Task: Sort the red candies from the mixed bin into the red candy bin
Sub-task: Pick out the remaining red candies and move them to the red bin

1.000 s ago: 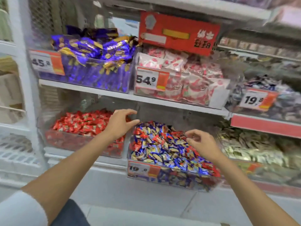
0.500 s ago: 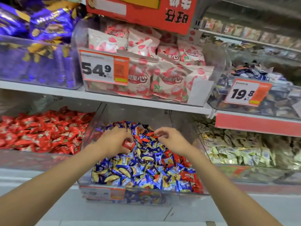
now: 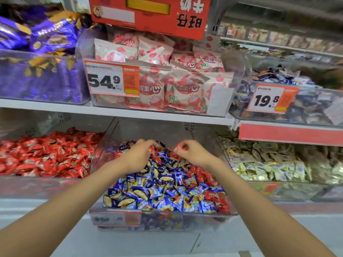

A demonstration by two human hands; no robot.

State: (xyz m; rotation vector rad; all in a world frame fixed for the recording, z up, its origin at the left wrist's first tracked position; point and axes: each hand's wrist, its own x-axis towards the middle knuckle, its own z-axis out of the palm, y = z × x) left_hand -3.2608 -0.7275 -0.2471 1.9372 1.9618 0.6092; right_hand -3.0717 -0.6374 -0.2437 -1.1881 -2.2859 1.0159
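Red candies (image 3: 211, 196): scattered among blue-and-yellow candies (image 3: 144, 193) in the mixed bin (image 3: 104, 151); thickest along its right side and at the back, beneath the left hand (image 3: 138, 158) and the right hand (image 3: 194, 154).
Mixed bin: clear-walled, heaped full, in the middle of the lower row; blurred price label on its front.
Left hand: palm down over the back of the heap, fingers curled onto the candies; a red wrapper just under the fingertips. Gripped or only touched, cannot tell.
Right hand: just beside the left hand but apart from it, at the same depth; thumb and forefinger pinching one red candy (image 3: 179, 147) just above the heap.
Red candy bin (image 3: 37, 186): directly left of the mixed bin, filled with red wrappers only, and to the left of both hands.
Right neighbour: bin of pale gold-and-white candies (image 3: 269, 164).
Upper shelf (image 3: 130, 113): purple packs (image 3: 46, 38) at left; pink-and-white bags (image 3: 178, 88) in the middle behind a 54.9 price tag (image 3: 111, 78); dark blue candies at right behind a 19.8 price tag (image 3: 269, 98).
Above: red sign (image 3: 148, 17) with black characters.
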